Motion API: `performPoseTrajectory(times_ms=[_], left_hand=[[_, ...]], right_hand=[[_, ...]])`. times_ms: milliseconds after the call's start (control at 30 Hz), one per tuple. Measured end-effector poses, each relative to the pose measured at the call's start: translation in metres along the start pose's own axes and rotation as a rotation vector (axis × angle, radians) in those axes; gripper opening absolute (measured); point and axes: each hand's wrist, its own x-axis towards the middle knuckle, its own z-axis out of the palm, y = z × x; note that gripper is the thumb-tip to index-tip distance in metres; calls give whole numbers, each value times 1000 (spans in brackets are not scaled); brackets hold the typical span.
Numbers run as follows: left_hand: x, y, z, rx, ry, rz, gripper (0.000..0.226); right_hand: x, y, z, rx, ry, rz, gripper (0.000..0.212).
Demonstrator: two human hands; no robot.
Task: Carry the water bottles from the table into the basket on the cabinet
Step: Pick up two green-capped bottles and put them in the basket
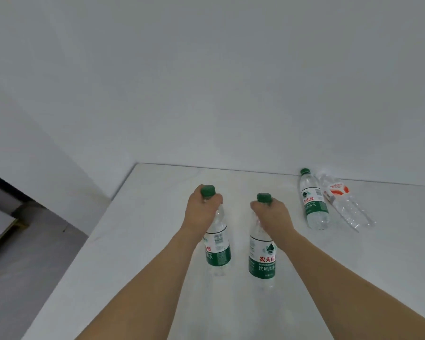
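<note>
Head view, looking down over both forearms: the left hand is curled round the neck of a clear plastic water bottle with a green cap and green label, fingers wrapped just under the cap. The right hand grips the neck of a second clear green-capped, green-labelled bottle the same way. Both bottles are upright over the white tabletop, side by side with a gap between them; whether their bases touch the surface I cannot tell.

Off to the right, well apart from the hands, a third green-capped clear bottle stands near the far edge. Just beside it, on its right, a clear plastic bottle with a red-and-white label; whether that one leans or lies flat I cannot tell.

Plain white wall behind, grey floor down at the left.
</note>
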Motion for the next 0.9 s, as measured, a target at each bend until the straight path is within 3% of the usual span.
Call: performPoseTrajectory(times_ms=[367, 467, 633, 900], left_hand=[[-112, 123, -169, -22, 490, 378, 8], [-156, 131, -238, 7, 636, 402, 11], [-245, 129, -339, 57, 878, 428, 17], [-366, 102, -433, 70, 1200, 385, 7]], right_hand=[[-123, -185, 49, 24, -152, -469, 22], [-165, -216, 89, 52, -263, -558, 30], [-255, -257, 178, 125, -474, -715, 19], [-384, -281, 279, 158, -789, -837, 17]])
